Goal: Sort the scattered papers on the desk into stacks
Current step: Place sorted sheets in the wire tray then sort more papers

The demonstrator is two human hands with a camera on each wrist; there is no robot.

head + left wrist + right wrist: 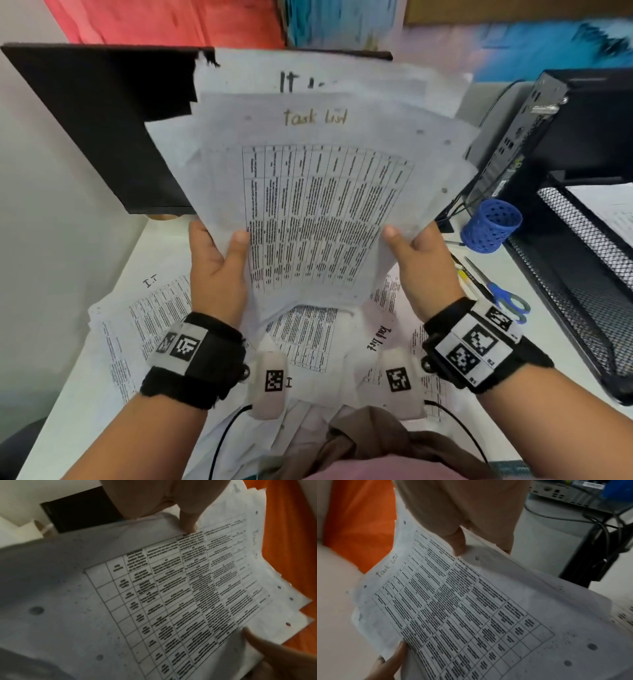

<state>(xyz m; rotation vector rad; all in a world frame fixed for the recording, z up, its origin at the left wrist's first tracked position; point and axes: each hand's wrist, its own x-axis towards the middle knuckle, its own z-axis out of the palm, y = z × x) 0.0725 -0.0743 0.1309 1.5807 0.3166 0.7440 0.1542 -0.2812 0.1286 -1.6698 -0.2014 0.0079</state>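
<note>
1. White paper, thin and slightly creased: a fanned sheaf of papers [318, 192] is held upright above the counter [164, 240], long axis running away from the person, top edges toward the black monitor [102, 120].
2. The front sheet carries a printed grid table with dense black text. The sheet behind it shows the handwritten heading "task list", and a further sheet shows bold letters "It". Punched holes run along the right margins.
3. The left hand [219, 270] pinches the lower left edge of the sheaf, thumb pressed on the front face, fingers behind and out of sight.
4. The right hand [423, 262] pinches the lower right edge in the same manner, thumb on the front.
5. Loose printed sheets [144, 322] lie flat and overlapping on the counter beneath the hands, one marked "task list", another "I.T".
6. To the right on the counter: a blue perforated pen holder [491, 226], cylindrical; blue-handled scissors [503, 294] lying flat; a black wire-mesh paper tray [582, 260] holding white sheets.
7. A black computer case [534, 126] stands behind the pen holder, cables trailing from it.
</note>
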